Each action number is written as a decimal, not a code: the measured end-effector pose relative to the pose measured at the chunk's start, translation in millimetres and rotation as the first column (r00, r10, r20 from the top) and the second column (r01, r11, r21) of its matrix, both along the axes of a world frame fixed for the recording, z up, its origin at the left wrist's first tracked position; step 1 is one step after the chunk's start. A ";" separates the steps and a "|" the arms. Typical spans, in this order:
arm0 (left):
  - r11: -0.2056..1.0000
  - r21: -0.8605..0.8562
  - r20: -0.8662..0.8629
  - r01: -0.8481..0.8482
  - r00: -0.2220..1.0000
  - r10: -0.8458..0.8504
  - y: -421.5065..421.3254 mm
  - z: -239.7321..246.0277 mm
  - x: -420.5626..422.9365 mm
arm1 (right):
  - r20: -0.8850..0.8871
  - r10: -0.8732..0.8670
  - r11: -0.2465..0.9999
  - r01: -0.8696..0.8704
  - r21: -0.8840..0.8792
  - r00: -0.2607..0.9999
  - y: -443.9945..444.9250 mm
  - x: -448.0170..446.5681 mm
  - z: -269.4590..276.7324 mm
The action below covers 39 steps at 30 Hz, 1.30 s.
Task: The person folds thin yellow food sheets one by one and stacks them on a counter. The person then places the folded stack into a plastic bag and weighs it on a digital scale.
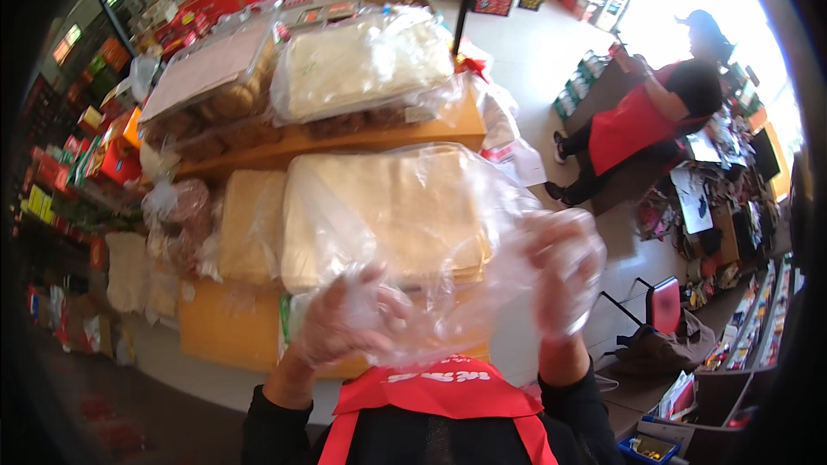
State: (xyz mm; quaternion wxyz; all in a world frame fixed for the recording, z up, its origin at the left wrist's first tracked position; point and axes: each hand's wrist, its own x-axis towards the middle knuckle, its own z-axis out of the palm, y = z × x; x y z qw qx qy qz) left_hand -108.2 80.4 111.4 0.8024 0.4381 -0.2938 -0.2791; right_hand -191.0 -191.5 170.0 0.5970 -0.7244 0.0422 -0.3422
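A large stack of flat tan sheets (pixel 387 206) lies on the wooden display stand, partly covered by a clear plastic bag (pixel 446 316). Both my hands wear thin clear plastic gloves. My left hand (pixel 355 316) is at the near left edge of the stack, fingers curled at the bag's film. My right hand (pixel 562 265) is raised beyond the stack's right side, its fingers closed on the bag's film, which stretches between the hands. A smaller stack of tan sheets (pixel 252 223) in plastic sits to the left. Blur and glare hide the exact fingertip contact.
Behind stand a plastic-covered block of pale sheets (pixel 368 64) and a lidded clear container (pixel 213 71) of round brown items. A bagged reddish item (pixel 181 206) is at left. A dark upright pole (pixel 464 0) rises behind. At right, a person in a red apron (pixel 630 123) sits near a cluttered table.
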 end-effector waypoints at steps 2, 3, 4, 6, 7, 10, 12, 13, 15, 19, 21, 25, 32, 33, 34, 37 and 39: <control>0.996 0.064 0.007 0.066 0.998 -0.066 -21.2 -10.5 1.5 | 0.105 0.461 0.834 -0.390 -0.390 0.881 42.7 17.2 21.6; 0.979 0.199 0.192 -0.034 0.981 -0.005 -26.3 -18.1 4.4 | 0.053 0.535 0.703 -0.409 -0.581 0.843 69.6 29.9 21.0; 0.963 0.269 0.188 -0.032 0.982 -0.020 -27.0 -25.6 8.1 | 0.002 0.620 0.588 -0.463 -0.664 0.785 89.9 38.0 19.4; 0.920 0.371 0.273 -0.126 0.962 0.021 -20.4 -38.2 14.0 | -0.110 0.735 0.377 -0.537 -0.755 0.670 119.8 48.8 9.2; 0.910 0.392 0.277 -0.139 0.960 0.027 -13.5 -41.9 16.1 | -0.154 0.761 0.317 -0.567 -0.760 0.631 124.1 51.2 3.5; 0.893 0.431 0.232 -0.129 0.972 0.028 10.3 -43.4 21.3 | -0.202 0.759 0.308 -0.614 -0.726 0.619 118.2 55.7 -12.4; 0.892 0.440 0.198 -0.098 0.980 0.010 19.5 -38.0 23.8 | 0.117 0.585 0.596 -0.327 -0.734 0.803 110.6 69.4 -22.0; 0.868 0.481 0.234 -0.123 0.972 0.008 21.0 -34.8 24.6 | -0.031 0.526 0.556 -0.371 -0.744 0.850 94.6 70.7 -26.1; 0.905 0.425 0.099 0.003 0.994 -0.050 19.3 -28.3 24.5 | -0.088 0.500 0.524 -0.382 -0.761 0.862 85.5 83.1 -39.1; 0.899 0.418 -0.067 0.133 0.991 -0.115 8.5 -24.0 25.1 | -0.431 0.567 0.462 -0.705 -0.538 0.701 72.5 92.0 -63.4; 0.916 0.353 -0.159 0.190 0.977 -0.141 4.4 -29.3 30.7 | -0.399 0.419 0.500 -0.574 -0.649 0.816 68.2 89.1 -67.7; 0.979 0.191 -0.627 0.070 0.776 0.067 11.2 -48.5 42.4 | 0.046 0.267 0.570 -0.119 -0.813 0.962 68.3 79.2 -55.3; 0.815 0.515 -0.134 0.267 0.964 -0.231 23.1 -81.3 33.3 | -0.183 0.732 0.176 -0.442 -0.880 0.657 106.2 54.0 -47.4; 0.784 0.566 -0.029 0.254 0.957 -0.289 23.6 -82.5 29.7 | -0.269 0.786 0.226 -0.664 -0.713 0.557 103.3 59.1 -52.2; 0.760 0.604 0.061 0.240 0.937 -0.345 24.2 -82.5 25.4 | -0.318 0.844 0.245 -0.838 -0.487 0.432 95.2 67.0 -58.1; 0.721 0.622 0.132 0.304 0.867 -0.480 18.6 -78.2 22.6 | -0.184 0.863 0.469 -0.882 -0.052 0.470 69.6 101.2 -81.2; 0.682 0.517 -0.118 0.517 0.832 -0.541 11.0 -72.1 24.8 | -0.157 0.770 0.627 -0.779 0.008 0.619 51.0 129.7 -100.8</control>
